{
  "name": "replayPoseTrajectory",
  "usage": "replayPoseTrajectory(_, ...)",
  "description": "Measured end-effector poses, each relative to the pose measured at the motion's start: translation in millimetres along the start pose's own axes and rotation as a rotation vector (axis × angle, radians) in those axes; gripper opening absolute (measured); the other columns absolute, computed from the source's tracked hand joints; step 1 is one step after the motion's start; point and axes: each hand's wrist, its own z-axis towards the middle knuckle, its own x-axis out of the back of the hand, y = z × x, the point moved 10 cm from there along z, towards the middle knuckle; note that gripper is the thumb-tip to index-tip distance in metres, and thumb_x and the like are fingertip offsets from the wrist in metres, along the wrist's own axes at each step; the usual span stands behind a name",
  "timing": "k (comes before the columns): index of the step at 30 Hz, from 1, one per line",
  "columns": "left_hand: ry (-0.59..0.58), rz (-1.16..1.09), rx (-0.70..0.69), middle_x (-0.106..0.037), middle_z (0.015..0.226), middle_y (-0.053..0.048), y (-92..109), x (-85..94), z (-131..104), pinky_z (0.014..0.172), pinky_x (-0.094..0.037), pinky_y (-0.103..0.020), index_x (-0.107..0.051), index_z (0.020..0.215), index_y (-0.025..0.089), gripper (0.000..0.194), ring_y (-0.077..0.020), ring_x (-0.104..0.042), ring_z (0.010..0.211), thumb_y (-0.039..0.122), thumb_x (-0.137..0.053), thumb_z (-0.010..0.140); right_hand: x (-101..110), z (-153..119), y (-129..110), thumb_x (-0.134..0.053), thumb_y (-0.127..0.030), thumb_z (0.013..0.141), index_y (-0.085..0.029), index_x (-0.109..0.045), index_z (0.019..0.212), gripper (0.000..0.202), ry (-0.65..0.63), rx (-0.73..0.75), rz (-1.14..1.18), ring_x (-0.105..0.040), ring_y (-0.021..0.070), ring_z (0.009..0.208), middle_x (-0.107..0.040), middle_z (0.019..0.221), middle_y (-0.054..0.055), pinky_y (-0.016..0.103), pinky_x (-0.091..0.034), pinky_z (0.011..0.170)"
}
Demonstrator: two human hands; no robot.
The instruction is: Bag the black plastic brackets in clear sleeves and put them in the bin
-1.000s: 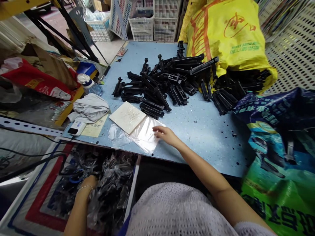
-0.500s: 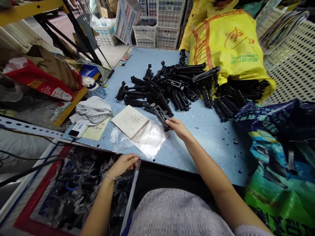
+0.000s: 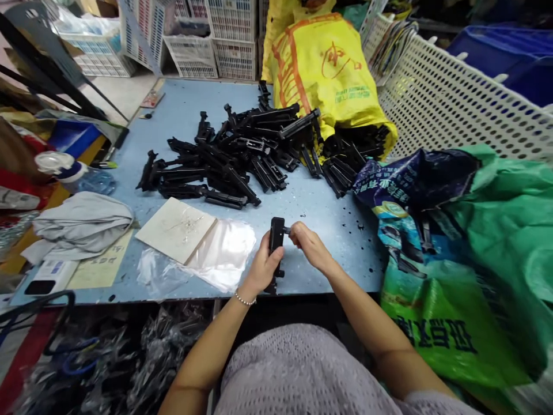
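My left hand (image 3: 260,270) grips a black plastic bracket (image 3: 275,242) upright over the front edge of the blue table (image 3: 341,242). My right hand (image 3: 307,249) pinches the bracket's upper right side. Behind them lies a pile of black plastic brackets (image 3: 233,158), spreading toward a yellow sack (image 3: 332,72) from which more spill. To the left of my hands a clear plastic bag (image 3: 222,251) lies flat, partly under a cream square card (image 3: 175,229).
A green and blue woven sack (image 3: 458,248) holding black parts stands at the right. White perforated baskets (image 3: 449,106) are behind it. A grey cloth (image 3: 82,222), a paper slip (image 3: 101,268) and a phone (image 3: 45,276) lie at the left. Bagged parts (image 3: 142,357) fill a bin below.
My right hand took a bracket from the pile and brought it to the front edge. My left hand rose from the bin of bagged parts and closed on the bracket. The view shifted right.
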Motion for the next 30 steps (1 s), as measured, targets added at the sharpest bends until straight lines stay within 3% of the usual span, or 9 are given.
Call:
replayPoseTrajectory(5, 0.125, 0.077, -0.001, -0.058, 0.124, -0.01, -0.6, 9.7, 8.2, 0.09, -0.05, -0.034, -0.041, 0.137, 0.023, 0.053, -0.0198, -0.062, 0.1, 0.048, -0.054, 0.092, -17.7, 14.3, 8.4, -0.036, -0.063, 0.093, -0.023, -0.04, 0.071, 0.046, -0.136, -0.187, 0.17, -0.027, 0.0099, 0.045, -0.035, 0.055, -0.006, 0.024, -0.024, 0.044)
replayPoseTrajectory(11, 0.222, -0.167, 0.133, -0.062, 0.092, -0.003, -10.9, 30.6, 15.2, 0.063, -0.051, -0.026, -0.052, 0.113, 0.021, 0.042, -0.0133, -0.063, 0.07, 0.056, -0.048, 0.092, -42.6, -35.7, 10.0, -0.045, -0.059, 0.093, -0.021, -0.053, 0.08, 0.041, -0.173, 0.11, -0.452, -0.052, 0.0173, 0.074, -0.058, 0.08, 0.004, 0.029, -0.04, 0.068)
replayPoseTrajectory(15, 0.213, 0.025, 0.121, -0.065, 0.087, -0.004, -16.9, 39.0, 14.0, 0.065, -0.048, -0.027, -0.058, 0.102, 0.019, 0.042, -0.0155, -0.062, 0.071, 0.057, -0.043, 0.094, -47.8, -38.8, 33.2, -0.028, -0.05, 0.1, -0.021, -0.05, 0.074, 0.045, -0.317, -0.045, -0.424, -0.055, 0.0161, 0.066, -0.058, 0.071, 0.002, 0.028, -0.042, 0.066)
replayPoseTrajectory(17, 0.229, 0.241, 0.154, -0.064, 0.077, -0.004, -29.7, 40.9, 12.7, 0.066, -0.046, -0.029, -0.061, 0.088, 0.018, 0.045, -0.0178, -0.061, 0.069, 0.056, -0.038, 0.095, -37.6, -11.5, 21.0, -0.027, -0.049, 0.101, -0.02, -0.05, 0.072, 0.047, -0.304, -0.044, -0.447, -0.056, 0.0163, 0.066, -0.059, 0.069, 0.002, 0.028, -0.043, 0.067)
replayPoseTrajectory(20, 0.198, 0.418, 0.217, -0.061, 0.062, -0.004, -52.2, 21.4, 13.0, 0.063, -0.044, -0.032, -0.065, 0.091, 0.018, 0.042, -0.0215, -0.061, 0.061, 0.052, -0.039, 0.095, -21.5, 56.1, -25.3, -0.032, -0.048, 0.1, -0.02, -0.057, 0.087, 0.04, -0.045, 0.11, -0.676, -0.06, 0.0204, 0.081, -0.065, 0.085, 0.006, 0.031, -0.043, 0.077)
replayPoseTrajectory(23, 0.175, 0.488, 0.188, -0.063, 0.062, -0.004, -58.5, -4.7, 14.9, 0.065, -0.045, -0.035, -0.062, 0.119, 0.02, 0.042, -0.0257, -0.064, 0.062, 0.049, -0.05, 0.091, -44.3, 121.4, -46.8, -0.047, -0.038, 0.095, -0.018, -0.057, 0.117, 0.031, 0.038, 0.146, -0.824, -0.058, 0.0285, 0.108, -0.063, 0.119, 0.015, 0.037, -0.043, 0.089)
replayPoseTrajectory(25, 0.177, 0.513, 0.155, -0.065, 0.063, -0.005, -56.6, -6.0, 15.8, 0.068, -0.046, -0.035, -0.062, 0.123, 0.021, 0.045, -0.0265, -0.066, 0.066, 0.05, -0.053, 0.09, -57.9, 152.7, -40.9, -0.05, -0.023, 0.09, -0.015, -0.057, 0.121, 0.033, 0.032, 0.086, -0.802, -0.056, 0.0312, 0.114, -0.061, 0.125, 0.018, 0.039, -0.042, 0.093)
replayPoseTrajectory(27, 0.182, 0.438, 0.148, -0.065, 0.065, -0.005, -55.9, 11.1, 17.4, 0.068, -0.047, -0.034, -0.064, 0.119, 0.021, 0.043, -0.0234, -0.065, 0.065, 0.05, -0.051, 0.091, -60.3, 167.5, -28.6, -0.046, -0.013, 0.086, -0.013, -0.061, 0.112, 0.031, 0.008, 0.04, -0.746, -0.062, 0.0285, 0.105, -0.067, 0.114, 0.016, 0.037, -0.045, 0.089)
replayPoseTrajectory(30, 0.301, 0.162, 0.144, -0.068, 0.081, -0.005, -55.4, 63.9, 25.9, 0.067, -0.049, -0.029, -0.062, 0.121, 0.02, 0.043, -0.0166, -0.063, 0.067, 0.05, -0.047, 0.093, -45.5, 161.2, -10.5, -0.035, -0.008, 0.086, -0.013, -0.062, 0.108, 0.035, -0.02, 0.039, -0.668, -0.067, 0.0193, 0.085, -0.072, 0.095, 0.01, 0.031, -0.05, 0.078)
